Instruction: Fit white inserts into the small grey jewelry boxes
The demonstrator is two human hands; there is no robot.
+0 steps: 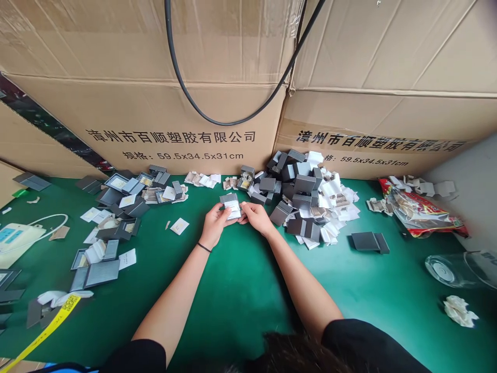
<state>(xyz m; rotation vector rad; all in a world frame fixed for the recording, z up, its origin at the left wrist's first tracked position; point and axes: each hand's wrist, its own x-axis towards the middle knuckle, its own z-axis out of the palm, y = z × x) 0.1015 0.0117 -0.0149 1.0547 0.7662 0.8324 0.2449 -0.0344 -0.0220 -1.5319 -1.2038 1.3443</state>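
A: Item status?
B: Small grey box [230,205], square, white insert showing, held above the green table [240,290]. Left hand [213,224] and right hand [256,216] pinch its sides, fingers closed.
A: Surroundings?
B: Pile of matte grey boxes [301,194] to the right; cardboard carton [155,93] behind.

small grey box [230,205] | open; white insert showing | held just above green table
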